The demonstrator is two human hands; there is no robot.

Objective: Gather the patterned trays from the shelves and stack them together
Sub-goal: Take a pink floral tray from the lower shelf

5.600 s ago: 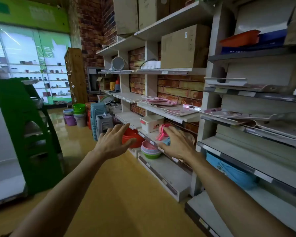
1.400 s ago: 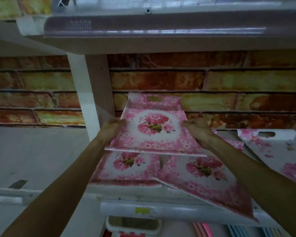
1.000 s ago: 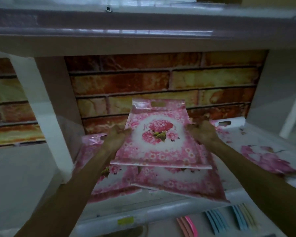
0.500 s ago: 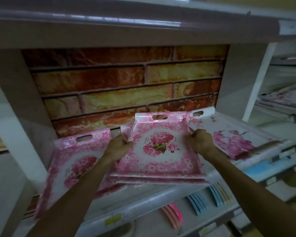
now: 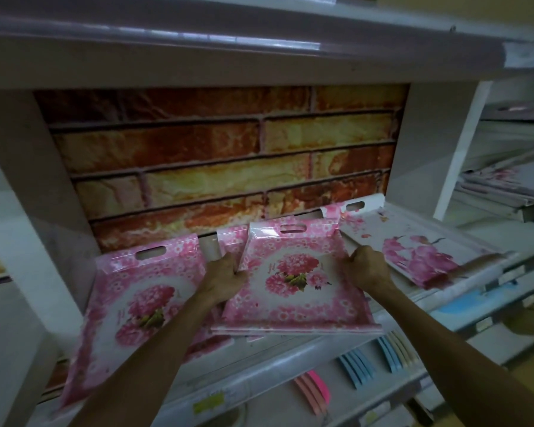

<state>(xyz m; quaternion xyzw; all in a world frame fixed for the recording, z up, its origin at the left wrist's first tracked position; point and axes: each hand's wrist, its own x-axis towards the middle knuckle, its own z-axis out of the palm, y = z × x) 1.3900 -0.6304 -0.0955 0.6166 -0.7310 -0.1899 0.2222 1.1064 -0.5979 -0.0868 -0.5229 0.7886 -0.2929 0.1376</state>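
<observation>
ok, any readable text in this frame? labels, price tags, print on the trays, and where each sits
Nothing can be read in this frame.
Yellow tag on the shelf's front rail: print blurred.
White label on the upper shelf edge: no print can be made out.
Small tags on the right-hand rail: too small to read.
Centre tray, held by the left hand and right hand: faint marks beside the flowers, illegible.

Dim, shadowed shelf bay point(image 5: 290, 343), glare streak along upper shelf edge point(image 5: 198, 35), soft blur and wide-angle bending at edges.
</observation>
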